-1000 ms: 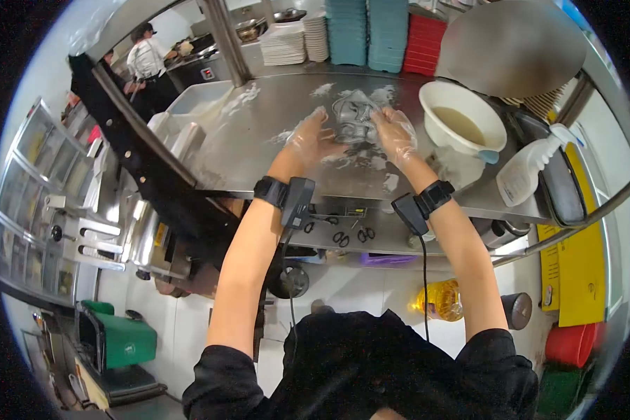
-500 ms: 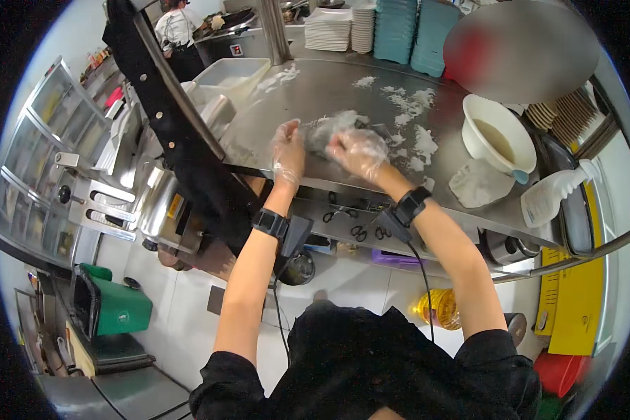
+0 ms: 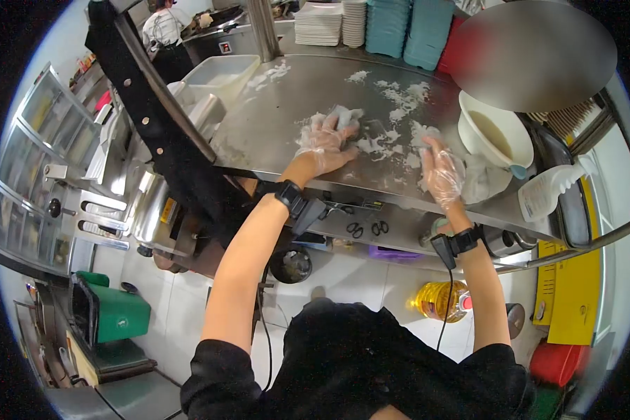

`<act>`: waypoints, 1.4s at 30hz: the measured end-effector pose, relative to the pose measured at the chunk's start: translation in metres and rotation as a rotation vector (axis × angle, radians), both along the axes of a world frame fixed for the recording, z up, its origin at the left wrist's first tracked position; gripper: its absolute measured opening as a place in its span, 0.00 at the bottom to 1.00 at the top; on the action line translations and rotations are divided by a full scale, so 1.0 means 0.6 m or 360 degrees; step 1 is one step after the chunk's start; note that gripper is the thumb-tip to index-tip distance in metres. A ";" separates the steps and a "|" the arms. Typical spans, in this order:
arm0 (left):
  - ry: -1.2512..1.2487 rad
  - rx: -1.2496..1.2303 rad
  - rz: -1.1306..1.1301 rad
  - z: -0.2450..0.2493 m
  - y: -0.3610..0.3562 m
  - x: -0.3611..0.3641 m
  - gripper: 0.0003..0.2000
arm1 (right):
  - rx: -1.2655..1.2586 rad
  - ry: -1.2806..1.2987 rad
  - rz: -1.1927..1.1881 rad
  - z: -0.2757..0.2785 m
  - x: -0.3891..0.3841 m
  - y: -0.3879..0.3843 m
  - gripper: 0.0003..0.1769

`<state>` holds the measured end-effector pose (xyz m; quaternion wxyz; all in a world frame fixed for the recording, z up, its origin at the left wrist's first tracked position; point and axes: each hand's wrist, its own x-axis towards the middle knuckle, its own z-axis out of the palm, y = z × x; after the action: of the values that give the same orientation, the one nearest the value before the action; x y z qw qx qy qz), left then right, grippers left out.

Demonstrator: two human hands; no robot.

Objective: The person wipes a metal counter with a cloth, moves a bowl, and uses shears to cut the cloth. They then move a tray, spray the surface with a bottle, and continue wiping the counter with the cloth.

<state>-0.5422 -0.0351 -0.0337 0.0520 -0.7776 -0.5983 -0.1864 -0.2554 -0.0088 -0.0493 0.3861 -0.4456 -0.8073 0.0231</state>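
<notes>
On the steel table (image 3: 287, 98) lie scattered patches of white flakes (image 3: 407, 98). My left hand (image 3: 327, 143), in a clear plastic glove, rests with fingers spread on a greyish-white clump (image 3: 344, 117) near the middle. My right hand (image 3: 441, 171), also gloved, has its fingers extended over white material near the front right edge; nothing is visibly gripped in it. Beside it, to the right, sits a crumpled white cloth or bag (image 3: 486, 180). A white bowl (image 3: 511, 133) of cloudy liquid stands just behind that.
A white spray bottle (image 3: 544, 194) stands at the right edge. Stacked white plates (image 3: 319, 25) and teal trays (image 3: 427, 31) line the back. At the left are a translucent tub (image 3: 224, 73) and a dark post. Another person (image 3: 164, 31) stands at the far upper left.
My hands have moved apart. The left has come right and spread onto the clump; the right has swung right, away from the middle, toward the crumpled white item.
</notes>
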 end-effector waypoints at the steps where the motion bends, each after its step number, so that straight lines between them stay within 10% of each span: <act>1: 0.0002 -0.0004 -0.0012 0.001 0.014 0.000 0.24 | 0.0003 -0.0010 -0.0061 -0.006 0.017 0.001 0.15; 11: -0.0415 -0.0514 0.0492 -0.024 -0.042 -0.119 0.18 | 0.0013 0.0078 -0.0162 -0.028 0.048 0.008 0.13; 14: 0.0173 0.0413 0.0313 -0.080 -0.078 -0.081 0.19 | 0.0037 0.0140 -0.0141 -0.014 0.041 -0.001 0.11; 23: -0.0139 -0.0063 0.0008 -0.040 -0.051 0.235 0.21 | 0.0059 0.0139 -0.0118 -0.035 0.043 0.014 0.12; 33: 0.0627 0.0017 0.0339 -0.085 -0.076 -0.095 0.21 | 0.0043 0.0099 -0.0113 -0.019 0.044 0.002 0.11; 36: 0.0144 0.0232 0.0437 -0.063 -0.091 -0.096 0.20 | 0.0036 0.0119 -0.0119 -0.023 0.044 0.004 0.10; 42: 0.0364 0.0085 0.0239 -0.057 -0.091 0.134 0.22 | 0.0065 0.0136 -0.0094 -0.023 0.043 0.004 0.10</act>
<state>-0.4619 -0.0898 -0.0681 0.1541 -0.7452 -0.6398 -0.1081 -0.2295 -0.0066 -0.0631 0.4296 -0.4599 -0.7770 0.0141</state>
